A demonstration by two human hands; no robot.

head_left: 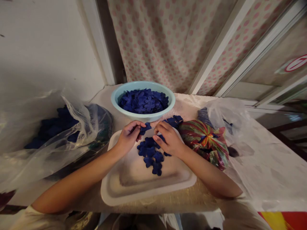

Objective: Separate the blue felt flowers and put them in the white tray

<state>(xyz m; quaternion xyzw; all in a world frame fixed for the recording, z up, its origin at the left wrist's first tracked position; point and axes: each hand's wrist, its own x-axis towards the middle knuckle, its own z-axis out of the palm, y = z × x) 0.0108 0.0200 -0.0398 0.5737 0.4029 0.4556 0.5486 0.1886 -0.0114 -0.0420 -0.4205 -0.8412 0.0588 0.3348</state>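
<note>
Between the thumb and fingers of my left hand [129, 135] is a dark blue flower-shaped petal piece [145, 127], held above the tray's far side. To its right, my right hand [169, 139] has its thumb and fingertips curled close together over the tray; whether anything sits between them I cannot make out. Below both hands, several blue petal pieces [150, 152] lie in a loose heap on the white tray [134, 195]. Part of the heap is hidden by my right hand. Just beyond the hands stands a light blue basin [115, 99] holding a mass of blue petal pieces [145, 101].
At the left, a clear plastic bag [83, 134] holds more blue pieces. Beside the tray's right side sit a tied striped bag [206, 137] and another clear bag [230, 118]. Some blue pieces [174, 121] lie on the table [271, 169] near the basin.
</note>
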